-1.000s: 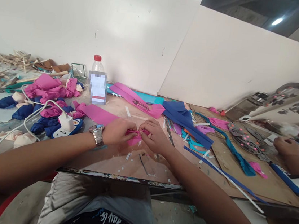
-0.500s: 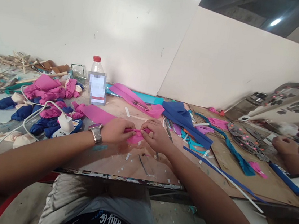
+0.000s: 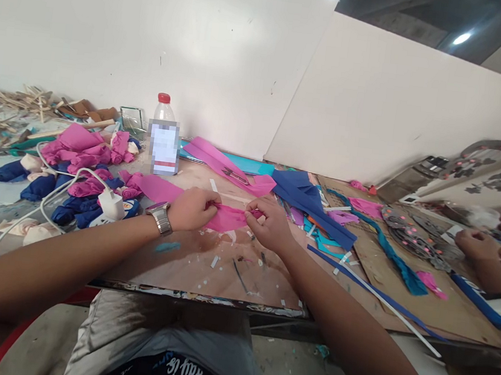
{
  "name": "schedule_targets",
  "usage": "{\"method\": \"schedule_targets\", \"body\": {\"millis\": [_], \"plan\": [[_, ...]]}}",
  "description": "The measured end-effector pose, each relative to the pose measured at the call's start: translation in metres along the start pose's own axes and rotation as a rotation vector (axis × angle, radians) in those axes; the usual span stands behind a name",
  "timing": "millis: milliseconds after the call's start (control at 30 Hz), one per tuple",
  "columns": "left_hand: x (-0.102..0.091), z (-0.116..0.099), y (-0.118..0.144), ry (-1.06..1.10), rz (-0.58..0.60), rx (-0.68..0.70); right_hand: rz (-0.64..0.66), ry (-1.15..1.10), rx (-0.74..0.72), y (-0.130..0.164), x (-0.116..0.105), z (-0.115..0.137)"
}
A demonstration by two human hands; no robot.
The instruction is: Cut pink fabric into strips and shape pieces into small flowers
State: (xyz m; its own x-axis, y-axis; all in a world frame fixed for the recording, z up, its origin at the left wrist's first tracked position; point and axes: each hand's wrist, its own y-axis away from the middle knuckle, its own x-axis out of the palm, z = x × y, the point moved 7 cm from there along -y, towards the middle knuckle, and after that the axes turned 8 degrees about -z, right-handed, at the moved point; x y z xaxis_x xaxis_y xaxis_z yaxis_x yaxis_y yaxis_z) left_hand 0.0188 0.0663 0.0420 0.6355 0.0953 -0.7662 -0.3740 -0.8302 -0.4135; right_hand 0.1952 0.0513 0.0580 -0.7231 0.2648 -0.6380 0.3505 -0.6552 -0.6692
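A pink fabric strip (image 3: 228, 217) is stretched between both of my hands just above the wooden table (image 3: 203, 273). My left hand (image 3: 193, 209), with a metal watch on its wrist, pinches the strip's left part. My right hand (image 3: 269, 221) pinches its right end. The strip's tail runs left behind my left hand across the table toward a heap of pink fabric pieces (image 3: 82, 150).
A clear bottle with a red cap (image 3: 164, 138) stands behind my hands. A white charger and cable (image 3: 110, 203) lie on blue fabric rolls at left. Blue and teal fabric (image 3: 310, 202) lies at right. Another person's hands (image 3: 483, 245) work at the far right.
My hands have moved apart and lifted a little. The pink fabric, bunched between my fingers before, is now pulled out flat between them.
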Motion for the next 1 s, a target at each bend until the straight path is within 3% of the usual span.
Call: {"method": "schedule_targets", "body": {"millis": [200, 433, 733, 1000], "plan": [[-0.004, 0.007, -0.003, -0.035, -0.056, -0.062, -0.031, 0.015, 0.025, 0.0, -0.001, -0.006], [-0.005, 0.01, -0.005, -0.159, -0.086, -0.036, -0.036, 0.027, 0.046, 0.001, -0.001, -0.01], [0.009, -0.008, 0.005, -0.06, 0.018, 0.146, 0.055, -0.022, 0.019, 0.002, 0.01, 0.001], [0.0, 0.003, -0.003, -0.119, -0.056, 0.064, -0.047, 0.012, 0.082, 0.001, 0.0, -0.013]]}}
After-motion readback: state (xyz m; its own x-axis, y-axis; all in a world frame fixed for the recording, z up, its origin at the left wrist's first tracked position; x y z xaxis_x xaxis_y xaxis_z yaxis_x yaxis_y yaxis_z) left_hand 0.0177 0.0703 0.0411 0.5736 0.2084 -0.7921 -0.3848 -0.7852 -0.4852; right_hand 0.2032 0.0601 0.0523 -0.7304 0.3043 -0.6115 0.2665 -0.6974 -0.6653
